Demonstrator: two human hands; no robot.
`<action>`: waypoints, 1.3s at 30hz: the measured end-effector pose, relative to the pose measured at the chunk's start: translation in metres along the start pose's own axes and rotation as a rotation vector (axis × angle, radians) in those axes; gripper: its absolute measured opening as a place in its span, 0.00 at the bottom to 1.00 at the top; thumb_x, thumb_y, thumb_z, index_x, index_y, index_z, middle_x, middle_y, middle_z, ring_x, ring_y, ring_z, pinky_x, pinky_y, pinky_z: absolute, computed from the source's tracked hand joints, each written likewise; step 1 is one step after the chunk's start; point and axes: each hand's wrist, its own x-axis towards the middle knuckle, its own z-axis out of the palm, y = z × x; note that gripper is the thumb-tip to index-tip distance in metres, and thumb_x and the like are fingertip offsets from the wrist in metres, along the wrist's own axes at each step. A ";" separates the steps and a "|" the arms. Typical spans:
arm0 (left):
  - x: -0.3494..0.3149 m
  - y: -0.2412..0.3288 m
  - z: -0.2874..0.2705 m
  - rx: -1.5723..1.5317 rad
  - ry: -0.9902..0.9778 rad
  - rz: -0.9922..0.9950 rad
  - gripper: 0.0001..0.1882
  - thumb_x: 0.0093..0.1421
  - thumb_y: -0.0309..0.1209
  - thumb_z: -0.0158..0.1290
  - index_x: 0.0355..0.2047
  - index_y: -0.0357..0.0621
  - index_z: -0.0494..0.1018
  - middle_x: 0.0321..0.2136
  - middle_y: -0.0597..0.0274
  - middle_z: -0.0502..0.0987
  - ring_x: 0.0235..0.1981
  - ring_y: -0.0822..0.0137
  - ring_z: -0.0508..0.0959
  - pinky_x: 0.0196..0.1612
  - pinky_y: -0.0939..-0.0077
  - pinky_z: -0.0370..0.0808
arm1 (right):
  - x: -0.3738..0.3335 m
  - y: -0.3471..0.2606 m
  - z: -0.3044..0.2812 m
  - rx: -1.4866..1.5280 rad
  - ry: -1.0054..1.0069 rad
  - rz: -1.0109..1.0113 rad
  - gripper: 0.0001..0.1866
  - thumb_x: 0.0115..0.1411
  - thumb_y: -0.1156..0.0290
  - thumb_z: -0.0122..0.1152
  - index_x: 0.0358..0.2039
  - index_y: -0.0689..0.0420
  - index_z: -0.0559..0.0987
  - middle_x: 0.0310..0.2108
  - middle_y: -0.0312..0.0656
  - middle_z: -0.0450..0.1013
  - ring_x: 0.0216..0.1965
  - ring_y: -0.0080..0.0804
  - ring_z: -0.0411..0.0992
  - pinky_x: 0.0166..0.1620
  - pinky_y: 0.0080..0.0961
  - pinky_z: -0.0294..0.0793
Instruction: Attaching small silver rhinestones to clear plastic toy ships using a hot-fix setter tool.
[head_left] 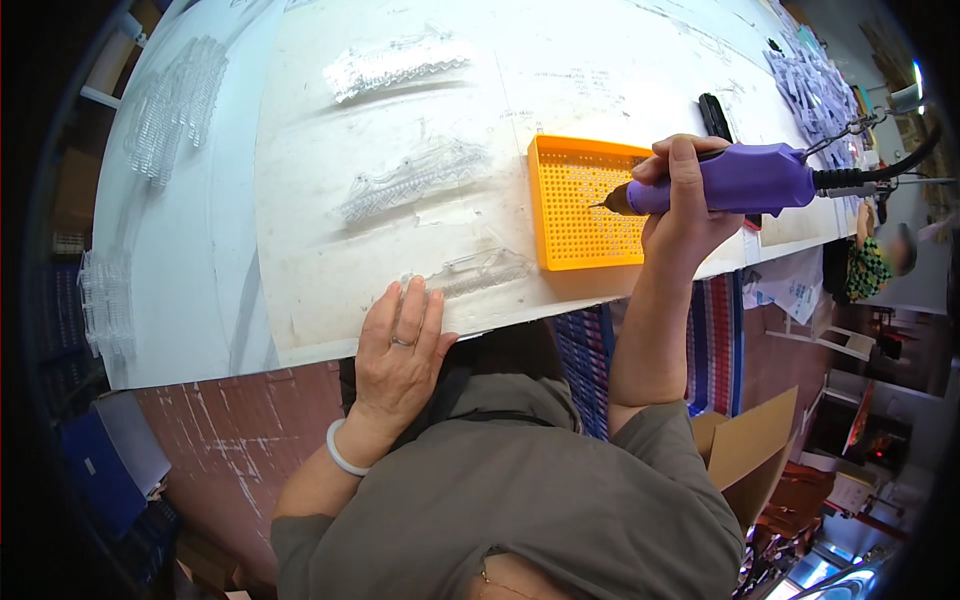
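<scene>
My right hand (688, 205) is wrapped round a purple electric screwdriver (770, 178), held sideways with its bit pointing left. The bit is over an orange-yellow tray (541, 205) whose inside shows a grid of small holes; many seem to hold tiny screws, too small to tell surely. My left hand (400, 345) rests flat near the table's front edge, fingers stretched out and nothing in them. Its fingertips lie beside a clear plastic strip (478, 273), and I cannot tell if they touch it. Farther back lie two more rows of clear toothed plastic (415, 182) (397, 66).
The pale worktable (300, 250) carries stacked clear plastic parts (178, 105) at left and a heap of lilac pieces (812, 90) at far right. A black elongated object (714, 117) lies behind the screwdriver, whose cable (900, 165) runs right. A cardboard box (750, 445) stands below; another person (870, 265) is at right.
</scene>
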 end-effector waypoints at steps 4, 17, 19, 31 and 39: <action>0.000 0.000 0.001 -0.004 0.002 -0.007 0.25 0.56 0.36 0.58 0.54 0.44 0.70 0.56 0.56 0.68 0.58 0.54 0.66 0.56 0.63 0.70 | 0.000 0.000 0.000 -0.042 -0.001 0.006 0.04 0.57 0.79 0.61 0.32 0.63 0.74 0.25 0.43 0.75 0.21 0.26 0.75 0.28 0.20 0.75; -0.003 -0.001 0.000 -0.151 0.057 -0.049 0.25 0.54 0.33 0.60 0.52 0.42 0.71 0.54 0.55 0.69 0.56 0.52 0.68 0.57 0.62 0.69 | 0.005 0.003 0.004 -0.058 -0.108 0.054 0.05 0.57 0.78 0.63 0.33 0.61 0.76 0.24 0.42 0.76 0.21 0.26 0.77 0.28 0.18 0.77; -0.004 -0.002 -0.001 -0.140 0.051 -0.034 0.24 0.54 0.33 0.60 0.52 0.42 0.72 0.53 0.55 0.70 0.56 0.51 0.68 0.57 0.60 0.68 | 0.005 -0.001 0.003 -0.047 -0.089 0.048 0.05 0.57 0.79 0.63 0.33 0.62 0.76 0.24 0.42 0.76 0.21 0.26 0.76 0.28 0.18 0.77; -0.004 0.000 -0.003 -0.124 0.108 -0.034 0.26 0.49 0.32 0.62 0.50 0.40 0.74 0.53 0.56 0.71 0.53 0.53 0.68 0.53 0.60 0.70 | -0.028 -0.039 0.071 0.465 -0.399 -0.111 0.07 0.60 0.79 0.55 0.38 0.61 0.68 0.25 0.48 0.73 0.16 0.28 0.71 0.19 0.19 0.74; -0.014 -0.002 0.003 -0.045 0.115 -0.037 0.25 0.57 0.38 0.54 0.54 0.41 0.70 0.53 0.57 0.69 0.54 0.57 0.68 0.59 0.65 0.64 | -0.072 -0.037 0.118 0.469 -0.606 0.000 0.10 0.57 0.83 0.60 0.37 0.63 0.69 0.26 0.49 0.75 0.19 0.29 0.75 0.21 0.20 0.76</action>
